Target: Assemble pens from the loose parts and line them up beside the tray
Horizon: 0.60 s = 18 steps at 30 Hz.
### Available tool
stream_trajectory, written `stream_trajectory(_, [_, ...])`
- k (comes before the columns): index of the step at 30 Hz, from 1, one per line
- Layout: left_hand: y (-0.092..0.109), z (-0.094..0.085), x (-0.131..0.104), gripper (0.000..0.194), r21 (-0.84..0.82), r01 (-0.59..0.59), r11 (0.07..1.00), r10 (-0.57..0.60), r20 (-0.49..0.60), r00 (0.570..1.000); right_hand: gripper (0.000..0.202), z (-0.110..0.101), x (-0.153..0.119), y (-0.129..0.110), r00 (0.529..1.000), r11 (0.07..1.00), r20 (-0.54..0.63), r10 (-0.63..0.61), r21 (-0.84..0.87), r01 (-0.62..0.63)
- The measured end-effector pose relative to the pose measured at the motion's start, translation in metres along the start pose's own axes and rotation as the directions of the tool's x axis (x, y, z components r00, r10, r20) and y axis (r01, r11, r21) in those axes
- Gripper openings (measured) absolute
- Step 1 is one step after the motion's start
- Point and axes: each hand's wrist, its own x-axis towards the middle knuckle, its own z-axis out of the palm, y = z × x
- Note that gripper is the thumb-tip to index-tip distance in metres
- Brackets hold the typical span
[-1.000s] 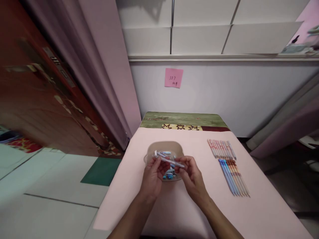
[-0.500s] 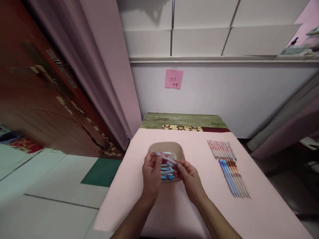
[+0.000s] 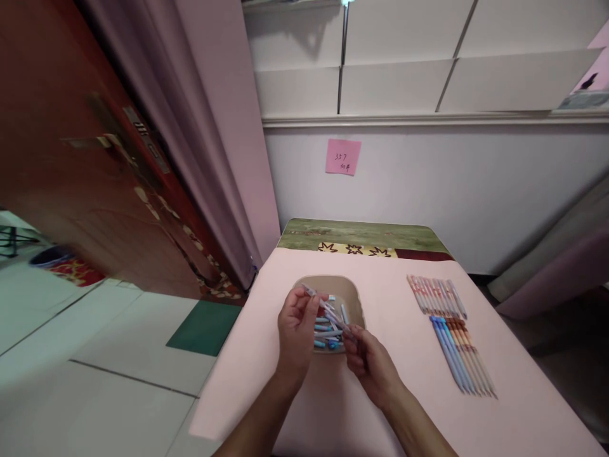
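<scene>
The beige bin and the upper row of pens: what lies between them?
Pink table covering separates the beige bin from the upper pens in the head view.

Container [image 3: 352, 296] partly behind the left grip [image 3: 295, 327]

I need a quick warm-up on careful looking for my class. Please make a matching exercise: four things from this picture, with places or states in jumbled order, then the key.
Column one
1. Pink note
2. Beige tub
3. Single pale pen
4. Blue- and brown-topped pens

Column two
A. Held by the left hand and right hand
B. Lying side by side on the pink cloth
C. With loose bluish pieces inside
D. On the wall

Right pairs: 1-D, 2-C, 3-A, 4-B
</scene>
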Motion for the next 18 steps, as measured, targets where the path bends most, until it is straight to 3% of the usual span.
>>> stream_trajectory(3, [-0.003,-0.003,0.004,0.019,0.008,-0.020,1.000,0.021,-0.016,1.000,0.034,-0.003,0.003,0.000,0.999,0.995,0.013,0.030,0.093,-0.031])
stream_trajectory(6, [-0.007,-0.008,0.010,0.023,-0.026,-0.008,1.000,0.007,-0.036,0.999,0.034,-0.005,0.004,0.004,0.999,0.998,-0.011,0.032,0.063,-0.032])
stream_trajectory(10, [-0.008,-0.016,0.023,0.025,-0.075,0.011,0.997,-0.018,-0.092,0.996,0.032,-0.009,0.004,0.011,0.994,0.996,-0.101,-0.051,-0.075,0.043])
stream_trajectory(14, [-0.008,-0.022,0.031,0.026,-0.056,-0.034,0.998,0.025,-0.161,0.987,0.035,-0.005,0.007,0.008,0.969,0.984,-0.169,-0.179,-0.031,0.177])
stream_trajectory(18, [-0.016,-0.015,0.024,0.023,0.008,0.017,1.000,-0.016,-0.049,0.999,0.035,0.014,0.015,-0.001,0.939,0.949,-0.161,-0.302,-0.137,0.282])
